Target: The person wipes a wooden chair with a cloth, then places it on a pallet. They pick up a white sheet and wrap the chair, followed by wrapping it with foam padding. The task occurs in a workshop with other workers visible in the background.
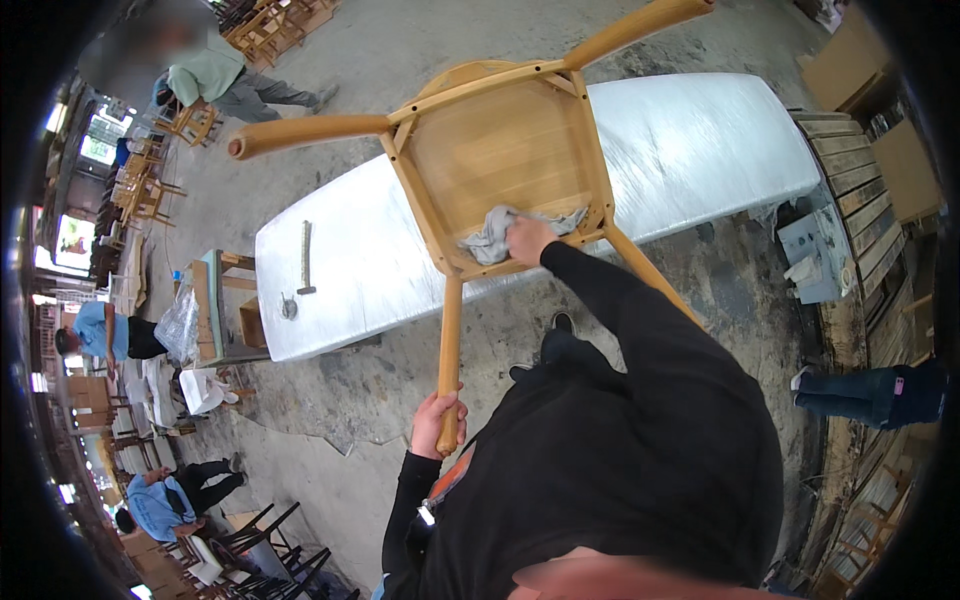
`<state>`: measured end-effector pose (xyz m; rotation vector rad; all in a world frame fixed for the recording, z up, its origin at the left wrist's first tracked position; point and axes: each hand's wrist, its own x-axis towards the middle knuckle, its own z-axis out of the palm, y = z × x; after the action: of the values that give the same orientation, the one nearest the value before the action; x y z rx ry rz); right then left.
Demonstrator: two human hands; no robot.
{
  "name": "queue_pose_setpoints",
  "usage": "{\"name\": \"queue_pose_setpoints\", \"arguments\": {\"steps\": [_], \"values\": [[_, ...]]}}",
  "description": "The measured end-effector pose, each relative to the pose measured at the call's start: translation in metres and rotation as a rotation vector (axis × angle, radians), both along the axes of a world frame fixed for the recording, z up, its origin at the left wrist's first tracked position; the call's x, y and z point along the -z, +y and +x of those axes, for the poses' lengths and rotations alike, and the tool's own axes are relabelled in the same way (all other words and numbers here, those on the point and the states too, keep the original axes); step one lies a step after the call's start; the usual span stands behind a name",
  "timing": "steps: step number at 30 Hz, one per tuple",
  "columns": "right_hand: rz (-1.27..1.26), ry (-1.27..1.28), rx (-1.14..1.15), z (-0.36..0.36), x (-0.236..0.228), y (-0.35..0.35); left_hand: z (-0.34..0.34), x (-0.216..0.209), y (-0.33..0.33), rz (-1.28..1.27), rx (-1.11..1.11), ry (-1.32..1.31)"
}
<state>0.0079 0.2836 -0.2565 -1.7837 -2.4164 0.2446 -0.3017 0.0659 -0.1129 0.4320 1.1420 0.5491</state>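
Observation:
A light wooden chair (500, 130) lies upside down on a long padded table, its seat underside facing me and its legs sticking out. My left hand (436, 420) is wrapped round the end of the near left leg. At the seat's near edge, my right hand (527, 238) presses a crumpled grey cloth (488, 240) against the wood inside the frame. Part of the cloth spreads to the right of the hand, beside the near right corner.
The plastic-wrapped table (700, 150) bears a hammer (306, 258) and a small metal object (289, 306) at its left. Co-workers stand at left (95, 328), lower left (165, 505), upper left (210, 75) and right (870, 392). Wooden slats (855, 175) line the right side.

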Motion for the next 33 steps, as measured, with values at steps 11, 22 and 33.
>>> {"name": "queue_pose_setpoints", "arguments": {"steps": [11,22,33], "values": [[0.414,0.117,0.255,-0.075,-0.076,0.144,0.001,-0.002,0.004,-0.081,0.014,0.004],[0.701,0.192,-0.097,-0.029,-0.094,0.163,-0.007,0.008,-0.004,-0.105,-0.045,0.052],[0.058,0.75,-0.211,0.012,-0.091,0.096,-0.009,-0.081,0.173,0.983,-0.076,0.66]]}}
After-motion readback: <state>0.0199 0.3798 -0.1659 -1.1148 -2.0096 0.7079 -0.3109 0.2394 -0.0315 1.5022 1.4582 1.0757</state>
